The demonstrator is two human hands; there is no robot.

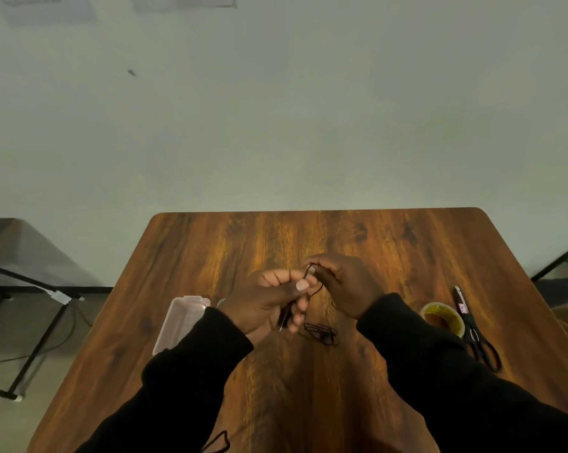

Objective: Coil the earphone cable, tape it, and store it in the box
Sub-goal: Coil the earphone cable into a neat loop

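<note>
Both hands are raised over the middle of the wooden table (407, 256). My left hand (269, 300) pinches the black earphone cable (320, 333) near its plug, which points down below the fingers. My right hand (345, 282) grips a loop of the same cable just to the right, fingertips almost touching the left hand's. The loose rest of the cable lies in a small tangle on the table under the hands. A clear plastic box (178, 322) lies to the left, partly behind my left sleeve.
A roll of yellowish tape (444, 318) sits at the right, with black-handled scissors (475, 331) beside it near the table's right edge. A black metal frame and floor cables (30, 322) stand left of the table. A pale wall is behind.
</note>
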